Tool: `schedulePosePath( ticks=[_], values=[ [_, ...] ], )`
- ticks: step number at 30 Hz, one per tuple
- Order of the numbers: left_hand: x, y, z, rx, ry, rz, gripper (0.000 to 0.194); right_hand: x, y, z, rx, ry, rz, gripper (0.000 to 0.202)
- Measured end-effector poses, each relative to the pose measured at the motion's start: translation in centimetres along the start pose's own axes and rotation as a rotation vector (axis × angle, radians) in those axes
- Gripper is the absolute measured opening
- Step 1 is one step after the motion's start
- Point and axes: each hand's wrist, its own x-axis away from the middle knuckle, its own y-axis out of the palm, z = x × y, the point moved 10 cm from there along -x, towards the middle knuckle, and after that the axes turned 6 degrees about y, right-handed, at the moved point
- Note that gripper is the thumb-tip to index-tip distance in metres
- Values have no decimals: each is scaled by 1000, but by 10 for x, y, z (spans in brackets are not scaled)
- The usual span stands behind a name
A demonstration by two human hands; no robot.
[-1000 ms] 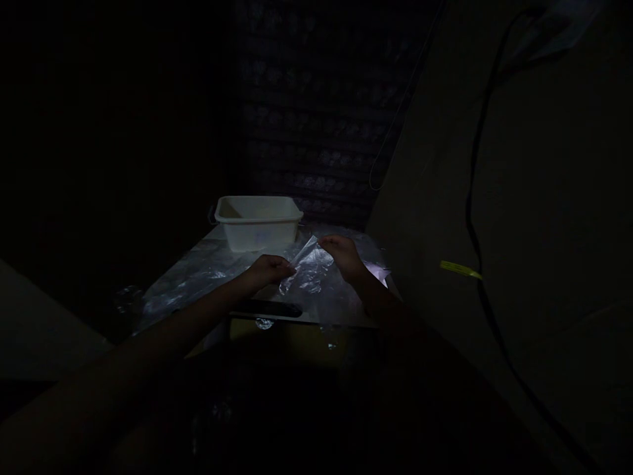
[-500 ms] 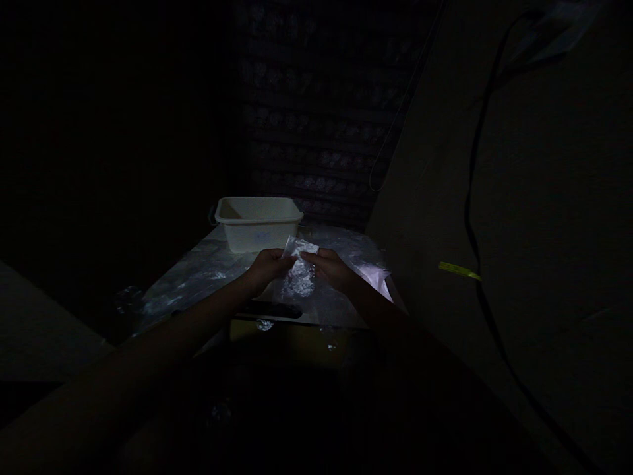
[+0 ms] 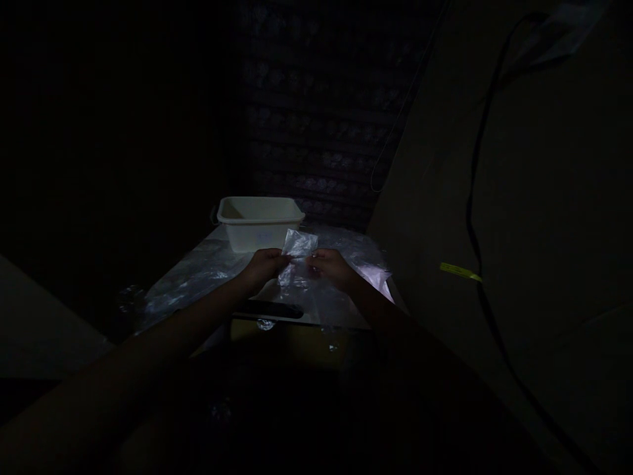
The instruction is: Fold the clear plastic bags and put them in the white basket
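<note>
A clear, shiny plastic bag is stretched between my two hands above the front of the table. My left hand pinches its left edge, fingers closed. On the opposite edge, my right hand grips it between thumb and fingers. The bag's upper part stands up past my fingertips and catches the light; its lower part hangs creased below them. Whether anything is inside cannot be made out in the dimness. Loose clear plastic sheets lie on the table to the left of my hands.
A cream plastic tub stands behind my hands on the table. Along the front edge lies a long dark object. A whitish packet rests at the right. A black cable with a yellow tag hangs along the right wall.
The bag's crumpled, bright lower surface has turned and flattened, and its top edge stands slightly higher. My hands have moved slightly apart, both still gripping it.
</note>
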Motion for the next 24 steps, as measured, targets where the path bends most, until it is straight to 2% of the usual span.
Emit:
schedulePosePath(
  ticks=[14,24],
  values=[
    [1,5,-4,90,-50,-40,12,-1,-5,3,-121,11,6,20],
    [-1,6,2,192,3,-61,14,-2,-4,9,-288,64,-8,11]
  ],
)
